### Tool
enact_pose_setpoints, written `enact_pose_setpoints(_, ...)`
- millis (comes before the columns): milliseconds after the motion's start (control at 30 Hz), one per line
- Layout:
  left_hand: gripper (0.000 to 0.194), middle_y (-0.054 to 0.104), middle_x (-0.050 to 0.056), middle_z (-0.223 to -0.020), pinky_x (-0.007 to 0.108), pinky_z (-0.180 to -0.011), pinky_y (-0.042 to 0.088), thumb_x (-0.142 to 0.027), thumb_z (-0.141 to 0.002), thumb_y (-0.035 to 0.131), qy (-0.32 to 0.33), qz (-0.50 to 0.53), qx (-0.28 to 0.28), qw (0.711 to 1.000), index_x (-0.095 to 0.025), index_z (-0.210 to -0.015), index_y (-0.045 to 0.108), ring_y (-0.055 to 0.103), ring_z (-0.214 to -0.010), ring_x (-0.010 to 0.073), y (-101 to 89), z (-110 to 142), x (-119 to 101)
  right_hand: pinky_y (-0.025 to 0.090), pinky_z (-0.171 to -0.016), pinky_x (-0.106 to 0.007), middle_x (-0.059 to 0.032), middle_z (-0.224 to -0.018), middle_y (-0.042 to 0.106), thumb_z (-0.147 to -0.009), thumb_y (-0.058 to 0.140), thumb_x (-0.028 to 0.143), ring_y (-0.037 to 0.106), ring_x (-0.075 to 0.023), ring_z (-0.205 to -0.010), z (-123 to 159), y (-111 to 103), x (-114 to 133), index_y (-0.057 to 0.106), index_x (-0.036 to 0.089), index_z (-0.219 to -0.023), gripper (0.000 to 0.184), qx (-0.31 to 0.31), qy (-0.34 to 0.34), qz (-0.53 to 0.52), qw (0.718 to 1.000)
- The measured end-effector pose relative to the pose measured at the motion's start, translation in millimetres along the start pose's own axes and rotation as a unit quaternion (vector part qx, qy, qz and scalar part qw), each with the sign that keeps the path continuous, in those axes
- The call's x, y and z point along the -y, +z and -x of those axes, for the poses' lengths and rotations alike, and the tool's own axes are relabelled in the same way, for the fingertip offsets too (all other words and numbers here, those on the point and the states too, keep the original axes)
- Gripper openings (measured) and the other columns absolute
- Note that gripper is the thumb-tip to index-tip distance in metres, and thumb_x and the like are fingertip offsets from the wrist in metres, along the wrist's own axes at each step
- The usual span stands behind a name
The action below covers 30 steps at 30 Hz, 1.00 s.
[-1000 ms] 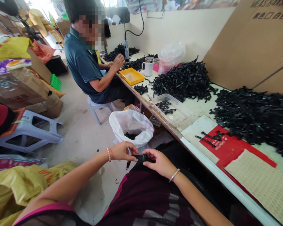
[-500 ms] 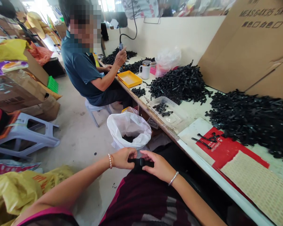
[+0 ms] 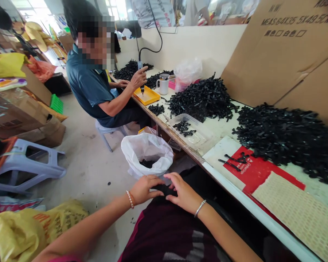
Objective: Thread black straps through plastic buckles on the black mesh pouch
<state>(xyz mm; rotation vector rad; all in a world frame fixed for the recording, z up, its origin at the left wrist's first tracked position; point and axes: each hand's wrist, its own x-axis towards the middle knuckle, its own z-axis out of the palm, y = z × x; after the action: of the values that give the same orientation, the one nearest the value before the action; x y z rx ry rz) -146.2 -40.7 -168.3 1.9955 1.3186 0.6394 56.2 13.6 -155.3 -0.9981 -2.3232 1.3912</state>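
Both hands (image 3: 164, 191) now flattened over black part (image 3: 164, 189).

On the bench (image 3: 262, 213) to my right lie two heaps of black plastic parts (image 3: 287, 138), a clear tray (image 3: 196, 133) with a few pieces in it, a red card (image 3: 258, 171), and a perforated tan sheet (image 3: 303, 214), with a cardboard sheet (image 3: 284, 54) leaning against the wall behind them. A white bag (image 3: 147, 153) stands open on the floor just ahead of my knees. Farther along, a seated co-worker (image 3: 95, 91) holds a corded tool (image 3: 140, 72) over a yellow tray (image 3: 147, 96), with a white mug (image 3: 163, 84) beside it, and a grey plastic stool (image 3: 27, 163) stands across the aisle.
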Motion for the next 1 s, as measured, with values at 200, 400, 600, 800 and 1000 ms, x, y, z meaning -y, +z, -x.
enact_pose_setpoints(200,0.039,0.066,0.009,-0.1,0.031,-0.085,0.047,-0.047,-0.081,0.06,-0.016,0.04,-0.048,0.998,-0.019,-0.109,0.064,0.061,-0.092,0.0192,9.4,5,7,0.047,-0.064,-0.028,-0.0038,-0.081,0.063,-0.074,0.062,0.016,0.056,-0.0148,-0.064,2,-12,-6,0.066,0.017,-0.091,0.017,0.023,0.042,0.015,0.999)
enact_pose_setpoints(400,0.036,0.067,0.009,-0.097,0.032,-0.085,0.048,-0.042,-0.082,0.062,0.017,0.102,-0.088,0.991,-0.018,-0.108,0.064,0.061,-0.092,0.0189,19.7,7,1,0.047,-0.069,-0.03,-0.0056,-0.079,0.068,-0.075,0.06,0.028,0.061,-0.0187,-0.071,3,-5,-23,0.067,0.015,-0.083,0.017,0.028,0.099,-0.102,0.989)
enact_pose_setpoints(600,0.039,0.068,0.009,-0.102,0.034,-0.087,0.047,-0.045,-0.081,0.062,-0.031,0.129,-0.098,0.986,-0.018,-0.109,0.064,0.061,-0.094,0.0198,25.9,10,-5,0.045,-0.069,-0.029,-0.0036,-0.078,0.066,-0.078,0.056,0.034,0.058,-0.0165,-0.07,2,-1,-24,0.064,0.015,-0.083,0.022,0.019,0.084,-0.128,0.988)
enact_pose_setpoints(800,0.04,0.07,0.008,-0.099,0.034,-0.085,0.049,-0.047,-0.078,0.066,-0.029,0.145,-0.098,0.984,-0.019,-0.107,0.066,0.064,-0.091,0.0199,28.0,10,-4,0.043,-0.068,-0.028,-0.0019,-0.075,0.063,-0.076,0.059,0.038,0.055,-0.0158,-0.069,2,3,-24,0.063,0.016,-0.081,0.023,0.012,0.083,-0.171,0.982)
enact_pose_setpoints(1000,0.038,0.07,0.009,-0.091,0.031,-0.079,0.05,-0.045,-0.08,0.064,0.0,0.133,-0.105,0.986,-0.018,-0.106,0.068,0.063,-0.083,0.0185,21.7,6,-7,0.045,-0.072,-0.029,-0.002,-0.08,0.062,-0.074,0.061,0.037,0.056,-0.0146,-0.073,4,-2,-23,0.059,0.016,-0.094,0.029,0.036,0.088,-0.212,0.973)
